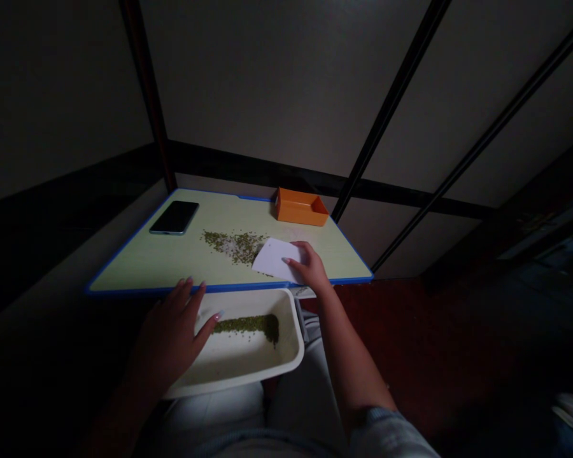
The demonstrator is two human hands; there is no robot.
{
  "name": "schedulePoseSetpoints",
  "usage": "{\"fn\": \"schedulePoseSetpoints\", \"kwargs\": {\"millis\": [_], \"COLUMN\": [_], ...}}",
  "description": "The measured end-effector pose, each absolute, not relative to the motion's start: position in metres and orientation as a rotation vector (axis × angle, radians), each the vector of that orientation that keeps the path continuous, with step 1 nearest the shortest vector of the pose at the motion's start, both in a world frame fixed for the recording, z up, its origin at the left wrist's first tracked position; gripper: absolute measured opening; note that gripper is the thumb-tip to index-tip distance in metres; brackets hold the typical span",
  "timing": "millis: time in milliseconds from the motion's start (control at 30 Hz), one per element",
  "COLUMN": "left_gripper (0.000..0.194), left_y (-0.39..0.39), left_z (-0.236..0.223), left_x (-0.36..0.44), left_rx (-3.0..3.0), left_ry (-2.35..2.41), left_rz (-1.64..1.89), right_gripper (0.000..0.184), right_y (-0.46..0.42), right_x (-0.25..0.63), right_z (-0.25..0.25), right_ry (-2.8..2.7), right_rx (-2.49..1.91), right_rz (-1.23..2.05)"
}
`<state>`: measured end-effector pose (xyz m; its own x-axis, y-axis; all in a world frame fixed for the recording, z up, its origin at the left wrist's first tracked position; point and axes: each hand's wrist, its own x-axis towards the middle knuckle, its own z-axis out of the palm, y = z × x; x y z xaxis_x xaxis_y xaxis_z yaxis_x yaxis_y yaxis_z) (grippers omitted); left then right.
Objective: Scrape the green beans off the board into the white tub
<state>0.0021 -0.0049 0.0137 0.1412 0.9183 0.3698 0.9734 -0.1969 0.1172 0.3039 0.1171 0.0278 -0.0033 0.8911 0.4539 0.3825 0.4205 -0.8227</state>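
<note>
My right hand (307,267) grips a flat white scraper (277,257), its edge resting on the table beside a scatter of small green beans (236,246). Some whitish bits lie among those beans. My left hand (177,324) has its fingers spread over the left side of a cream plastic tub (248,375), near the table's front edge; whether it touches the rim I cannot tell. Inside the tub more green beans (251,324) form a band, piled thicker at the right end. The tub sits at my lap, against the table's front edge.
The pale green table (134,267) has a blue edge. A smartphone (175,217) lies at its back left, screen dark. At the back right stands an open orange box (302,208). Behind the table rises a panelled wall (267,83), and a dark red floor (410,343) shows on the right.
</note>
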Motion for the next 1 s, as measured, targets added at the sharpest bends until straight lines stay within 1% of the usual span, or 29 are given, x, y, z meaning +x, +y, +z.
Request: {"fn": "schedulePoseSetpoints", "kwargs": {"millis": [433, 700, 1000], "left_gripper": [0.063, 0.062, 0.062], "left_y": [-0.005, -0.007, -0.005], "left_z": [0.011, 0.016, 0.016], "left_x": [0.001, 0.003, 0.003], "left_rx": [-2.239, -2.221, -2.235], "left_ry": [-1.842, -1.859, -1.860], "left_rz": [-0.558, -0.493, -0.497], "right_gripper": [0.042, 0.041, 0.042], "right_y": [0.105, 0.105, 0.108], "right_x": [0.283, 0.280, 0.284], "right_z": [0.028, 0.025, 0.023], "right_ry": [-1.644, -1.588, -1.587], "right_rx": [-1.197, -1.216, -1.134], "right_rz": [0.578, 0.602, 0.664]}}
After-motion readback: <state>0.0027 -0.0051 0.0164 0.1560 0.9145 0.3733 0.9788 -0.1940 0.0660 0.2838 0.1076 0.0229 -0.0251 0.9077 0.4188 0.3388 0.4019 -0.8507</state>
